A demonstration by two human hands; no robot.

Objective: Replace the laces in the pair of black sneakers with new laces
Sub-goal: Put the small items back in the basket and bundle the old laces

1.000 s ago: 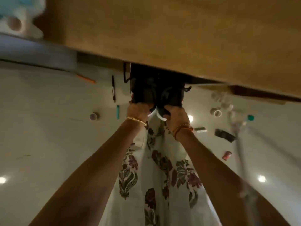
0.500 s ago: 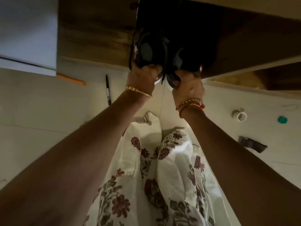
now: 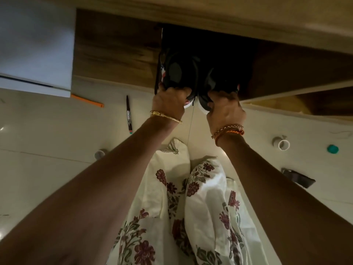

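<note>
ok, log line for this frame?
left hand: grips left sneaker | right hand: grips right sneaker | place: dark cabinet opening | laces: unclear

Matt black sneakers (image 3: pixel 181 73), wood-grain cabinet (image 3: pixel 116 52), glossy tiled floor (image 3: pixel 47 131), printed cloth (image 3: pixel 206 197).

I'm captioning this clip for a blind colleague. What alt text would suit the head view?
Seen from above, a person's left hand and right hand each grip one of two black sneakers at the dark opening of a low wooden cabinet. A marker pen lies on the pale floor to the left, with floral-print fabric below.
</note>
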